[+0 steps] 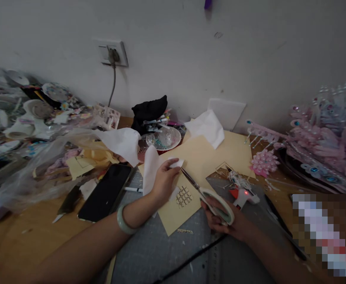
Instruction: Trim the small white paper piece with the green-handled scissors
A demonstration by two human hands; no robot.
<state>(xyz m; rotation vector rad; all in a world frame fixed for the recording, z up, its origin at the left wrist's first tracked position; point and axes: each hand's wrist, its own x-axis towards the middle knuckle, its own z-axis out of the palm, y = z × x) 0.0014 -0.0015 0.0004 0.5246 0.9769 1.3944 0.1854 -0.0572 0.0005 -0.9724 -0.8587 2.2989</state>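
A: Item one, left hand (163, 182)?

B: Grip pinched on a white paper strip (152, 167), held above the yellow sheet (204, 159) at mid-tabletop (27, 232). Pale green bangle (123, 221) on the wrist.

A: Item two, right hand (224, 221)?

B: Grip closed round the handles of the scissors (204, 193); blades parted, tips at the strip's edge.

A: Adjacent stock?

B: Black phone (106, 192) left of the strip; glue gun (242, 193) just right of the scissors; grey cutting mat (167, 252) beneath; glass bowl (162, 139) behind; pink beaded ornaments (324, 138) far right.
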